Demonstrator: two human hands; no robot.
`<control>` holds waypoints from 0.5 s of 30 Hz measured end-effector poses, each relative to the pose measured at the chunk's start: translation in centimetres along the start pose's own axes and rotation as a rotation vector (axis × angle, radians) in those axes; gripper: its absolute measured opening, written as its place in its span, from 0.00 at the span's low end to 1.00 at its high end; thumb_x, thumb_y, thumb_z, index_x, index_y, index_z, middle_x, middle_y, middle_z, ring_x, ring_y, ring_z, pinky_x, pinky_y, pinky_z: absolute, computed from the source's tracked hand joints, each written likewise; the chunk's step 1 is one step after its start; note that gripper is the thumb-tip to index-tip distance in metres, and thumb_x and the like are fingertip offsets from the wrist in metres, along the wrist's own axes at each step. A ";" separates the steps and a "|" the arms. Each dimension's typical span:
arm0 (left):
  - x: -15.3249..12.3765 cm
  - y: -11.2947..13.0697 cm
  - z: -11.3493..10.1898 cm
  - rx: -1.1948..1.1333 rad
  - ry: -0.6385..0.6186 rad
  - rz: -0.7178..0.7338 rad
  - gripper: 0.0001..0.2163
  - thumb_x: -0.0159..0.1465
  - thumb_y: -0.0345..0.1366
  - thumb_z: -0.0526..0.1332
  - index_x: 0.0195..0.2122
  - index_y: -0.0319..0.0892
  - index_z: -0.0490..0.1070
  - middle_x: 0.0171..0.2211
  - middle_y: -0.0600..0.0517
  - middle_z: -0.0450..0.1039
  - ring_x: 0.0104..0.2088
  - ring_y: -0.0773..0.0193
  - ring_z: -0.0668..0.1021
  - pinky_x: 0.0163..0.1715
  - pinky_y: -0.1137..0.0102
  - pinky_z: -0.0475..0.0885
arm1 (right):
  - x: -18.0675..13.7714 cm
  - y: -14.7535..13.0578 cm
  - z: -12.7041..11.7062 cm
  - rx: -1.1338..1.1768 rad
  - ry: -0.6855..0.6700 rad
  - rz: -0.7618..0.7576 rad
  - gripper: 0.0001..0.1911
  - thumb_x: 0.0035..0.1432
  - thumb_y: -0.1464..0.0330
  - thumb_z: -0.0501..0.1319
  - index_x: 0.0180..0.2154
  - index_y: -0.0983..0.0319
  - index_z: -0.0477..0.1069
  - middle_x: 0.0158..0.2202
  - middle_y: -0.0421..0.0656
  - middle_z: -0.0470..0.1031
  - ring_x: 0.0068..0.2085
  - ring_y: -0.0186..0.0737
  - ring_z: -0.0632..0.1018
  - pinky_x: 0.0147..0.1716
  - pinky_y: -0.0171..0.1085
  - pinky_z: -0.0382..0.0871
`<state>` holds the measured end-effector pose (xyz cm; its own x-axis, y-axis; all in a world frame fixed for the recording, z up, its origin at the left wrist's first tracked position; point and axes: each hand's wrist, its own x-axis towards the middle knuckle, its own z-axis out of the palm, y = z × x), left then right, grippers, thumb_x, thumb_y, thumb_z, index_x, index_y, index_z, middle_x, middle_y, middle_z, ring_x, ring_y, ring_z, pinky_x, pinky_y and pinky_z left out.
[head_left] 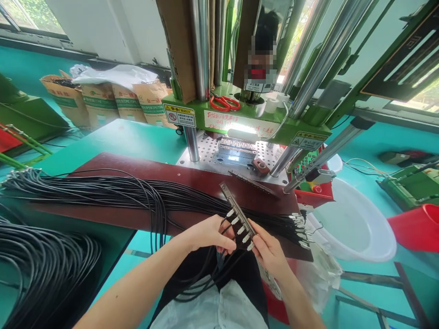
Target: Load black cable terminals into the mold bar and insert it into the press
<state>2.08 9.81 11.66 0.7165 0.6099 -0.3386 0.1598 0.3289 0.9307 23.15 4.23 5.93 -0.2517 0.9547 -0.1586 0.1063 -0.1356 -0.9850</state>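
My right hand (269, 249) is closed round the lower end of a narrow metal fixture bar (236, 210), which angles up and to the left. Several silver cable plugs (240, 229) sit in a row along the bar's left side. My left hand (209, 234) pinches black cables (219, 269) just below those plugs, fingers curled. The cables hang down over my lap. Both hands hover at the near edge of a dark red board (113, 164).
A big bundle of black cables (103, 192) lies across the board, plug ends (298, 224) at the right. Behind stands a green press machine (240, 119) with red scissors (224, 103) on it. A white basin (353, 228) and red bucket (418, 226) sit at the right.
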 end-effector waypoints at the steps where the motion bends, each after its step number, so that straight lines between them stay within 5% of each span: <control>1: 0.0 0.0 0.1 0.003 0.000 -0.006 0.09 0.48 0.35 0.64 0.22 0.33 0.67 0.21 0.47 0.69 0.21 0.68 0.70 0.21 0.76 0.63 | 0.0 0.2 0.0 -0.013 0.004 -0.018 0.28 0.61 0.57 0.50 0.59 0.61 0.55 0.24 0.39 0.60 0.21 0.24 0.59 0.19 0.27 0.53; 7: 0.6 -0.6 1.2 -0.070 0.168 0.019 0.12 0.48 0.39 0.63 0.19 0.34 0.66 0.18 0.46 0.70 0.17 0.68 0.69 0.18 0.77 0.60 | 0.2 0.0 -0.1 -0.140 -0.033 -0.214 0.24 0.63 0.62 0.49 0.59 0.60 0.56 0.19 0.36 0.57 0.20 0.24 0.59 0.18 0.25 0.52; 11: 0.3 -0.3 1.4 -0.027 0.172 0.008 0.14 0.49 0.42 0.64 0.20 0.34 0.66 0.19 0.46 0.70 0.18 0.68 0.68 0.20 0.76 0.61 | 0.0 -0.2 -0.1 -0.072 -0.022 -0.246 0.23 0.62 0.64 0.51 0.59 0.58 0.58 0.20 0.37 0.59 0.20 0.23 0.59 0.17 0.24 0.53; 13: 0.1 0.6 0.8 0.024 0.016 0.034 0.16 0.50 0.45 0.65 0.23 0.34 0.67 0.22 0.46 0.71 0.22 0.67 0.70 0.24 0.75 0.62 | -0.4 0.4 -0.1 0.062 -0.019 -0.275 0.22 0.62 0.65 0.51 0.58 0.57 0.58 0.20 0.36 0.58 0.18 0.22 0.59 0.15 0.23 0.52; 15: 0.6 1.6 -0.1 0.053 -0.277 0.052 0.21 0.49 0.51 0.65 0.28 0.34 0.69 0.29 0.44 0.72 0.28 0.64 0.71 0.30 0.73 0.64 | -0.8 1.2 -0.1 0.208 0.025 -0.340 0.21 0.62 0.66 0.51 0.56 0.56 0.61 0.19 0.36 0.58 0.16 0.22 0.58 0.13 0.23 0.50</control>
<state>2.69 10.78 12.98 0.8815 0.4027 -0.2466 0.1481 0.2600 0.9542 23.53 3.31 4.85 -0.2151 0.9602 0.1782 -0.1768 0.1412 -0.9741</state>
